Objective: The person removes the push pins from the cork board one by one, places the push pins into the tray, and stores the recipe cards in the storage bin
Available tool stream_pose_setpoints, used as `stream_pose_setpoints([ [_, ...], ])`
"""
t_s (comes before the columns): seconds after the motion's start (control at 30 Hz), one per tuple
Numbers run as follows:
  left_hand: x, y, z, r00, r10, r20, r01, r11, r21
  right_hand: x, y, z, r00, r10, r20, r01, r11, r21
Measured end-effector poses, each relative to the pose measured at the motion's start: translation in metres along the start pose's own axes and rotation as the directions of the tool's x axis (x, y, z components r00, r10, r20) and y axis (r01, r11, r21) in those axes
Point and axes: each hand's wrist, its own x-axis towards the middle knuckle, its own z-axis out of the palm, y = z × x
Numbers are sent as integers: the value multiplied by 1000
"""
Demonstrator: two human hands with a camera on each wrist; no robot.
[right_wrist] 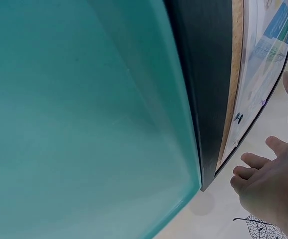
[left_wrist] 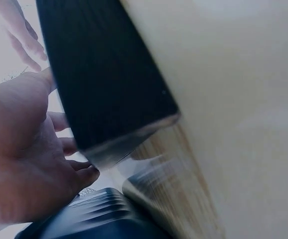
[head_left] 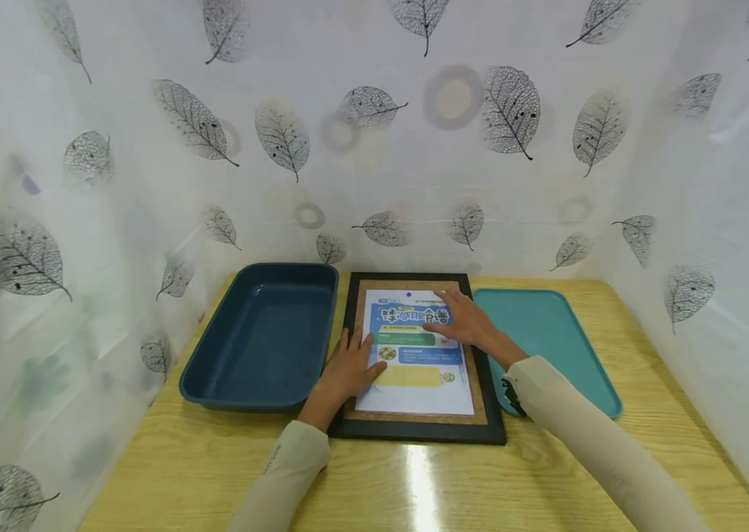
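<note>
The left hand (head_left: 346,367) lies at the left edge of a printed sheet (head_left: 421,356), the right hand (head_left: 469,319) over its upper right — fingers of both loosely extended.

Curtained-off work area, room type unclear, leaf-print sheeting (head_left: 414,177) on three sides, wood-grain table (head_left: 494,480) between

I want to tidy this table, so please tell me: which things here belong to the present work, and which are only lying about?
Likely in the work, near the left grip and right grip:
printed sheet
black-framed cork board under it

Seemingly just lying about:
dark blue basin, left of the board
teal tray, right of the board
</note>
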Motion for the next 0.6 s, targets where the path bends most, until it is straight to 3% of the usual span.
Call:
stream_pose_setpoints([
  [0.23,-1,1,-2,1000,-5,1,5,1000,0,2,-1,1,999,35,41,-36,999,17],
  [0.6,2,2,-1,1000,-31,-4,31,999,-18,9,-1,4,999,26,33,-27,999,32],
])
